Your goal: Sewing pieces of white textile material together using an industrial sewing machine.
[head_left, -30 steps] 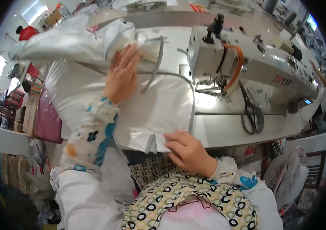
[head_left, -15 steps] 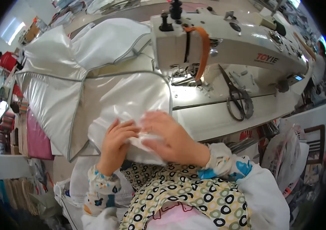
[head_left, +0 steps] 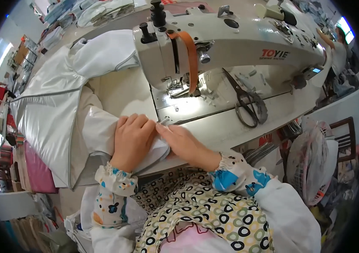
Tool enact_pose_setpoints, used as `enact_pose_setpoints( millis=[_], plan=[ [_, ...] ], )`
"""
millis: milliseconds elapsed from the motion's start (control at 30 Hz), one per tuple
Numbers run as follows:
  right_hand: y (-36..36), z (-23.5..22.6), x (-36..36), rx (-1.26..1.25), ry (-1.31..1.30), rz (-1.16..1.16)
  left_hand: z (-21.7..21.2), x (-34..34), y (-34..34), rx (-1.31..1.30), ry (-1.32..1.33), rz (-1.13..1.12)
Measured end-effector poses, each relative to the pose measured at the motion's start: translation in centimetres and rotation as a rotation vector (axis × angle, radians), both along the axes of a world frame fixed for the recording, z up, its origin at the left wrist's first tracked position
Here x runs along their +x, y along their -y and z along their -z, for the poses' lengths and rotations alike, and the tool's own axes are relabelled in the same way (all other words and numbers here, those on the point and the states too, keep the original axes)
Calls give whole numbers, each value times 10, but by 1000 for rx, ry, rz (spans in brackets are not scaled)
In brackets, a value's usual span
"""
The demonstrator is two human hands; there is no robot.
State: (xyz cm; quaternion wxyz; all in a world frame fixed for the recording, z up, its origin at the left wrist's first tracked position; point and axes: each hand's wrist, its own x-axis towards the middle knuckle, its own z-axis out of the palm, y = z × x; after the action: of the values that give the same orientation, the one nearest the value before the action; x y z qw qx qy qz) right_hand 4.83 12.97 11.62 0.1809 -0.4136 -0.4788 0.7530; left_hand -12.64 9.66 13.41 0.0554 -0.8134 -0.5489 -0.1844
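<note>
A glossy white sewn fabric piece [head_left: 53, 122] with grey piping along its seams spreads over the left of the machine table. My left hand [head_left: 134, 139] is closed round a bunched part of it near the table's front edge. Close beside it, my right hand [head_left: 183, 145] pinches the same bunched edge, its thumb towards the left fingers. A small pale tip of material pokes up between the two hands. Under the palms, the fabric's lower edge hangs towards my apron. Beyond my hands stands a white sewing machine [head_left: 234, 40], its lit needle area [head_left: 183, 88] away from the fabric.
Dark-handled scissors [head_left: 245, 103] lie right of the needle, among small scraps [head_left: 247, 80]. A pink sheet [head_left: 38, 166] hangs at the left. A plastic-wrapped fan [head_left: 310, 164] and a dark chair [head_left: 344, 135] stand at right. Another person [head_left: 337, 48] works in the far right.
Both hands have closed on the fabric, where they were flatter and blurred before. The fabric's front panel has been drawn in and bunched, away from the needle area. The view has shifted slightly.
</note>
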Motion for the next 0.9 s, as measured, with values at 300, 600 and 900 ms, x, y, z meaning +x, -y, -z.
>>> enact_pose_setpoints(
  millis=[300, 600, 900],
  plan=[
    [29, -52, -44, 900, 508, 270, -46, -44, -25, 18, 265, 114],
    [47, -86, -25, 924, 336, 84, -78, -48, -2, -288, 561, 85],
    [10, -26, -16, 1116, 681, 237, -33, -27, -40, -96, 538, 42]
  ],
)
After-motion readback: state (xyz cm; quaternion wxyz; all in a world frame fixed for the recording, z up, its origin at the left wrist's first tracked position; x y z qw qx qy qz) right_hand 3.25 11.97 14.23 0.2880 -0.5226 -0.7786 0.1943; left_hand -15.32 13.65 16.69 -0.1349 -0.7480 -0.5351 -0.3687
